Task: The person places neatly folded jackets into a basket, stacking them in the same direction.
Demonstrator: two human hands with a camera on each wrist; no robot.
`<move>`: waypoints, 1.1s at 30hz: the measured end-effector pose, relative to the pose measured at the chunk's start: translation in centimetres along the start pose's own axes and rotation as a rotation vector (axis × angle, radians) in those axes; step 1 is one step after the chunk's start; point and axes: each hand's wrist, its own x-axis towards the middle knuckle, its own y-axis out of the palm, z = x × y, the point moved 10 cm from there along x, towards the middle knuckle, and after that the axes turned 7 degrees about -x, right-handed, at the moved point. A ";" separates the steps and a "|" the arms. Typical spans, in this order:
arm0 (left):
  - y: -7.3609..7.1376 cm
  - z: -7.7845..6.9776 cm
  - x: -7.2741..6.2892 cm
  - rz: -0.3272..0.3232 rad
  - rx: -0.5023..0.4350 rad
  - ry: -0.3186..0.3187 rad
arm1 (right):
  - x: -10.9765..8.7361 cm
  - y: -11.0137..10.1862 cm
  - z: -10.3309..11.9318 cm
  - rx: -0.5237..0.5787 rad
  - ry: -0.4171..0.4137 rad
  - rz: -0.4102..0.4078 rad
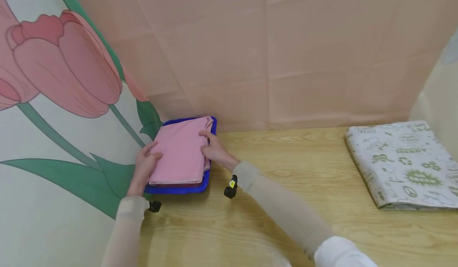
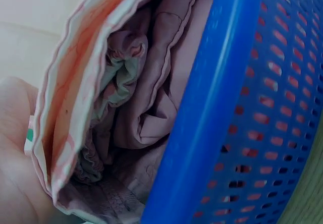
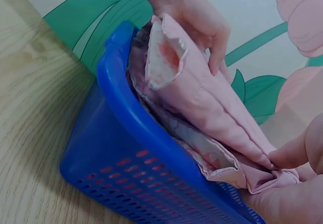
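A folded pink cloth (image 1: 180, 151) lies over the top of a blue plastic basket (image 1: 175, 189) with slotted sides. My left hand (image 1: 144, 164) holds the cloth's left edge, thumb on top. At the opposite edge my right hand (image 1: 216, 151) pinches the cloth, bunching its corner between thumb and fingers in the right wrist view. Under the folded layers, more crumpled pink fabric (image 2: 151, 118) fills the basket in the left wrist view. The cloth's pale printed underside shows along its open fold.
A folded white cloth with green print (image 1: 404, 163) lies at the right of the wooden table (image 1: 279, 203). The basket stands in the back left corner, by a tulip-patterned wall covering (image 1: 64, 64) and a plain pinkish-brown backdrop (image 1: 268, 52).
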 end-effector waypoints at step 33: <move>0.8 2.4 2.8 -0.008 0.215 0.030 | 1.5 4.0 -2.0 -0.002 0.137 0.036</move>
